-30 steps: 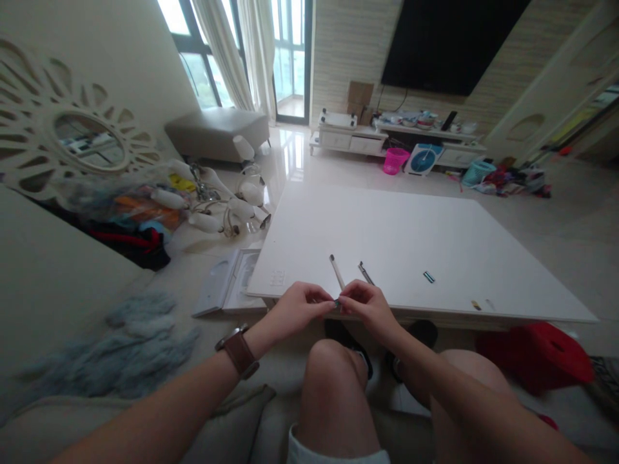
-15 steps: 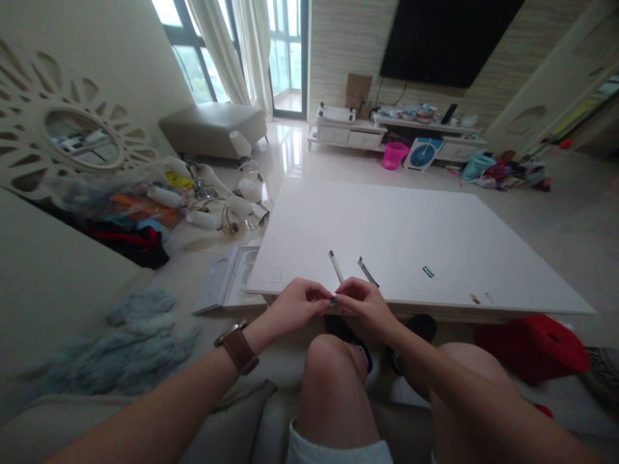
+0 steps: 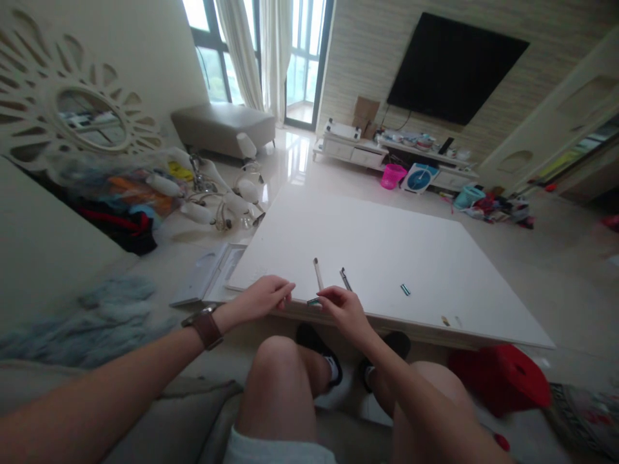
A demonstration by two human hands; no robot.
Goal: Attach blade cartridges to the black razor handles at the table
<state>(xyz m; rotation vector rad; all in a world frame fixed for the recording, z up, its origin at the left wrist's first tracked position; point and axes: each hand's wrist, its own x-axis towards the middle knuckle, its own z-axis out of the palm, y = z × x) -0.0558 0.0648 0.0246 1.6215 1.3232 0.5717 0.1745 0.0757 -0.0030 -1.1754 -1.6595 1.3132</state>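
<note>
My right hand pinches a small dark-green oblong piece, shaped like a razor head, between thumb and fingertips at the table's near edge. To its left, apart from that piece, is my left hand, fingers drawn together with nothing visible in them; a brown-strapped watch is on that wrist. Just beyond my right hand lie a slim pale stick and a slim dark stick, both like handles. A second dark-green oblong piece rests farther right on the white table.
Small scraps lie near the table's front right edge. A red stool-like object stands on the floor at right. An open white box is beside the table's left end, with a lamp fixture behind it.
My hands have come apart: the left has moved leftward off the dark-green piece, which stays in my right fingers. The camera view has shifted and tilted.
</note>
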